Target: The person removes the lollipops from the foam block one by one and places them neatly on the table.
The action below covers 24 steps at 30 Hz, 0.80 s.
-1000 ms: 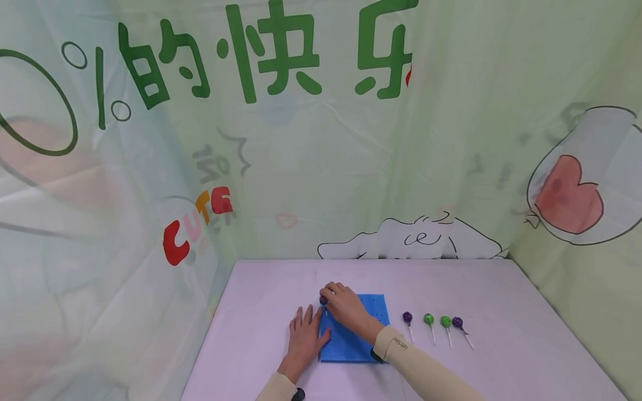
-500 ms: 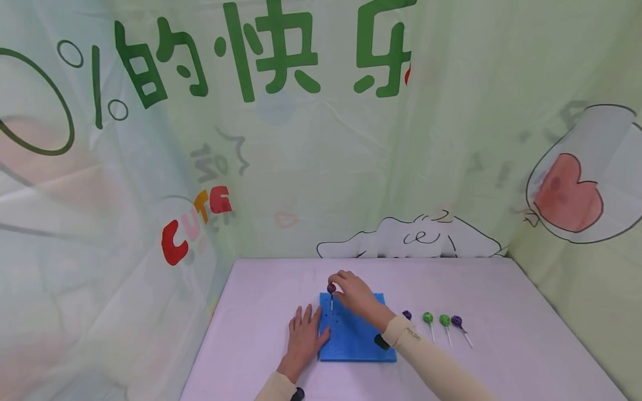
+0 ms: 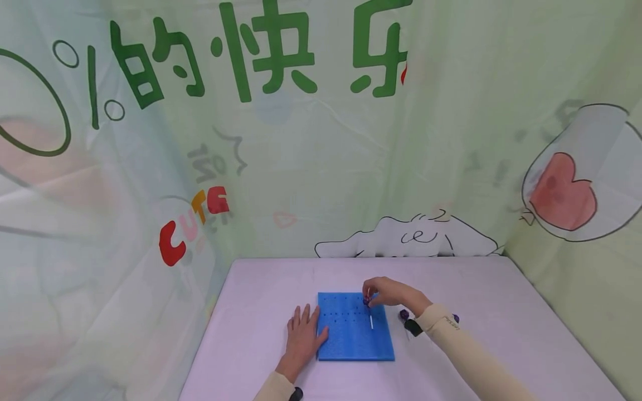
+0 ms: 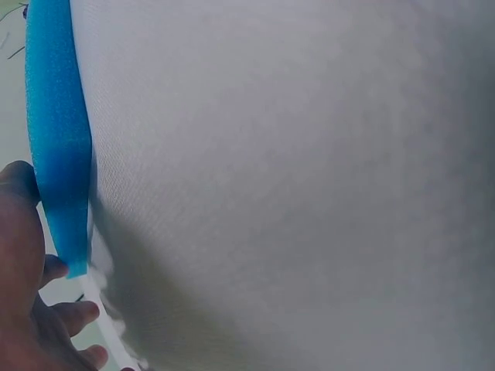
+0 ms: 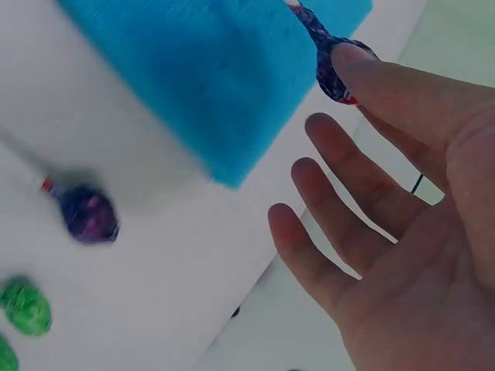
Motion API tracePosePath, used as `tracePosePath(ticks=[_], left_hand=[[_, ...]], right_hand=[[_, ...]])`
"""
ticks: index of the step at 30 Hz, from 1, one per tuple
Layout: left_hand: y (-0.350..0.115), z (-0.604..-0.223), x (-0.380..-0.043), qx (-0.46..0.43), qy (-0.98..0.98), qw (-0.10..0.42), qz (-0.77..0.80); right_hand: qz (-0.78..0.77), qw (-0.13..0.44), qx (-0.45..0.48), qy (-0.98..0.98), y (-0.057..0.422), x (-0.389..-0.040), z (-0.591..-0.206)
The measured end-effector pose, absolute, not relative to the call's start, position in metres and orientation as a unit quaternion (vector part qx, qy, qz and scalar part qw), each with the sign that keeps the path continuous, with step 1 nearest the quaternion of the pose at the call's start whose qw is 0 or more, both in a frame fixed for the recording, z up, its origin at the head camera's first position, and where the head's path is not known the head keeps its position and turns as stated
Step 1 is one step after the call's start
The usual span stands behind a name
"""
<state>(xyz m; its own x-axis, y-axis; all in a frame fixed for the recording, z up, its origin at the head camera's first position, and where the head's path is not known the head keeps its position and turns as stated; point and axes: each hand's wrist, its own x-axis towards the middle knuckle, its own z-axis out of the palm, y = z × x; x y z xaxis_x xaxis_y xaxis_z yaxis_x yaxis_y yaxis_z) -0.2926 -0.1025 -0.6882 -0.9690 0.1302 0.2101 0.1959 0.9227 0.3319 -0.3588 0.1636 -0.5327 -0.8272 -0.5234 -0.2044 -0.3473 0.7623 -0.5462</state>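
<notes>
My right hand [image 3: 393, 292] pinches a dark purple wrapped lollipop [image 3: 366, 302] by its head, above the right part of a blue foam board [image 3: 353, 342]. Its white stick points down toward the board, which has rows of small holes. In the right wrist view the thumb presses on the lollipop's head [image 5: 329, 73], while the other fingers are spread. My left hand [image 3: 302, 341] lies flat at the board's left edge, fingers extended and thumb over the rim. The left wrist view shows its fingers right at the board's side [image 4: 58, 116].
Right of the board, a purple lollipop [image 3: 404, 315] lies on the pale table [image 3: 271, 289]. Another purple head [image 3: 456, 318] peeks out behind the right sleeve. Green lollipops [image 5: 27, 305] show in the right wrist view. A printed curtain [image 3: 301, 167] encloses the table's back and sides.
My right hand has lifted the purple lollipop from the board's upper left corner and carried it rightward to the right side. My left hand has stayed at the left edge.
</notes>
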Motion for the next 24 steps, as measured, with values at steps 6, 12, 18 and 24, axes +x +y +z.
tracePosePath(ticks=[6, 12, 18, 24], left_hand=[[-0.103, -0.687, -0.291, -0.085, -0.976, 0.091, -0.178], [-0.103, -0.688, -0.291, -0.087, -0.976, 0.097, -0.172], [-0.102, -0.683, -0.289, -0.087, -0.977, 0.088, -0.175], [-0.102, -0.680, -0.288, -0.085, -0.976, 0.083, -0.184]], right_hand=[[-0.228, 0.192, -0.228, 0.927, 0.198, -0.360, -0.532], [-0.198, 0.210, -0.221, 0.932, 0.229, -0.358, -0.530], [-0.178, 0.222, -0.199, 0.938, 0.257, -0.357, -0.529], [-0.165, 0.224, -0.184, 0.943, 0.282, -0.352, -0.526]])
